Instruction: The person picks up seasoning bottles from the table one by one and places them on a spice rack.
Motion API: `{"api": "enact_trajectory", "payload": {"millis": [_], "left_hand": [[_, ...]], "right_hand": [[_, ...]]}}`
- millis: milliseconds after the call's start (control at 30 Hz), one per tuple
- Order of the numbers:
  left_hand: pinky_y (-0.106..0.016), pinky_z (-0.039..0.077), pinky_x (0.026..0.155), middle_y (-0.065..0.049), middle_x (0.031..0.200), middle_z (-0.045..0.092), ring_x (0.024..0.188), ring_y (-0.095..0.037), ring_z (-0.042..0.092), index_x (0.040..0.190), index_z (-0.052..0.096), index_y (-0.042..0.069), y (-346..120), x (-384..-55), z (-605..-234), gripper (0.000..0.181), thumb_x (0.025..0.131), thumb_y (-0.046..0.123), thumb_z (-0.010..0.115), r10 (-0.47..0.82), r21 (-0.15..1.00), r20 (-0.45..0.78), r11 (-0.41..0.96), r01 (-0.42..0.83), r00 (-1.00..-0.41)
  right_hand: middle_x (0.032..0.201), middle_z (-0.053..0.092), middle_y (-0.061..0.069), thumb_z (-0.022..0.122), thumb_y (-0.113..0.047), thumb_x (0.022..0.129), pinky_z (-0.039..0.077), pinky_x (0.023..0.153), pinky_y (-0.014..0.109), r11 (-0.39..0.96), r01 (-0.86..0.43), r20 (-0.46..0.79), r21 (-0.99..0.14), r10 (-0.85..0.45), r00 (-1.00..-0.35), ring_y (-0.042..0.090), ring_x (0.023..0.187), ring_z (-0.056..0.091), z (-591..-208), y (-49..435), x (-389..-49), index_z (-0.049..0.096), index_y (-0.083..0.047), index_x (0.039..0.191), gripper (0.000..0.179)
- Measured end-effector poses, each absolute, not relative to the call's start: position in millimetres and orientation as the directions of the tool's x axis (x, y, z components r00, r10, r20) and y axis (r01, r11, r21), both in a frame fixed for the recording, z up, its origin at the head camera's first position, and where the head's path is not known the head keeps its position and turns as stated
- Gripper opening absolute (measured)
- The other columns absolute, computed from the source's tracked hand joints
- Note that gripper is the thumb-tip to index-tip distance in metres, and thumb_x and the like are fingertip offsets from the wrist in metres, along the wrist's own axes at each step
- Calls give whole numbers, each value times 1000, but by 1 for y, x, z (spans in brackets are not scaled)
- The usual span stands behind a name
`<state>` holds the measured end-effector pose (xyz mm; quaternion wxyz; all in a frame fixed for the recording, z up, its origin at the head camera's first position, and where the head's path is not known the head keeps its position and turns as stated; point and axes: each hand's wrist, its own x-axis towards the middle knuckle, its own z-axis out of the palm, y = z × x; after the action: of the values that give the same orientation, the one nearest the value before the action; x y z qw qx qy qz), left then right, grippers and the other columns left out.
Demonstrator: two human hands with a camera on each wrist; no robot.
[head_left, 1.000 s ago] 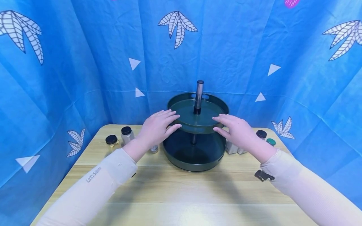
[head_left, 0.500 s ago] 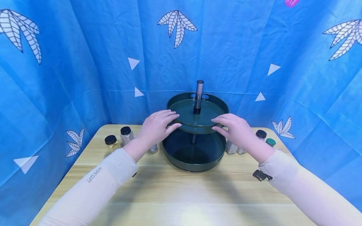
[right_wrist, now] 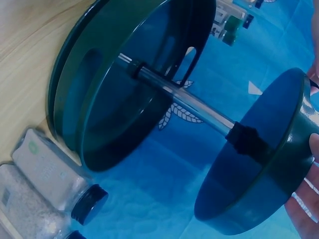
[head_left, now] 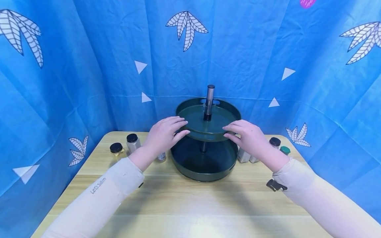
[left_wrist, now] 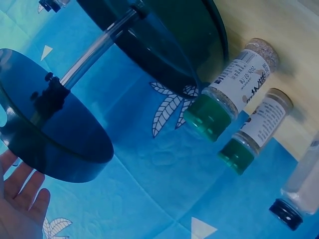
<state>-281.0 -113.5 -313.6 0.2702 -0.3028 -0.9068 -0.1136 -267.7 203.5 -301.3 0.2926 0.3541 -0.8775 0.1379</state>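
A two-tier dark green round tray stand, its upper tray (head_left: pixel 205 120) over a wider lower tray (head_left: pixel 205 177), stands on the table with a metal pole (head_left: pixel 209 97) rising through the middle. My left hand (head_left: pixel 163 134) is at the upper tray's left side, fingers over the rim and thumb lower and apart. Mirroring it on the right side, my right hand (head_left: pixel 247 134) has fingertips right at the rim. In the left wrist view, loosely extended fingers (left_wrist: pixel 27 186) lie against the tray's side. Fingers (right_wrist: pixel 301 204) of the right hand reach behind the tray wall in the right wrist view.
Left of the stand are a black-lidded jar (head_left: pixel 116 147), a black-capped bottle (head_left: pixel 132 142) and a small clear jar (head_left: pixel 161 157). Several bottles stand on the right, including a black-capped one (head_left: pixel 275 142) and a green-capped one (head_left: pixel 284 150). A blue curtain (head_left: pixel 238 49) surrounds the table (head_left: pixel 184 201).
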Motion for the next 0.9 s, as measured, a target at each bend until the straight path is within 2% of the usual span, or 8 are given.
{"api": "enact_trajectory", "payload": {"millis": [467,733,900], "left_hand": [[-42,45,108,-4,133,65,127,-23,57,130,68,15,-115,-281,-315,42,96,39,67,481,69,592,769,636,-646],[-42,48,105,-5,131,66,124,-24,60,128,70,14,-120,-281,-317,40,96,38,68,483,59,628,752,656,-610],[-42,49,104,-4,131,66,123,-24,60,128,69,14,-121,-281,-318,40,95,37,69,480,73,631,745,663,-609]], "right_hand": [[99,73,6,83,-9,81,60,79,40,696,-717,619,-34,-548,-562,24,94,67,-301,205,-268,77,-8,103,22],[98,73,5,83,-9,81,60,78,40,693,-720,617,-38,-550,-562,23,93,67,-301,205,-270,78,-9,102,21],[96,73,5,84,-8,79,60,76,40,684,-729,637,-26,-551,-540,23,92,66,-302,205,-271,78,-9,100,22]]}}
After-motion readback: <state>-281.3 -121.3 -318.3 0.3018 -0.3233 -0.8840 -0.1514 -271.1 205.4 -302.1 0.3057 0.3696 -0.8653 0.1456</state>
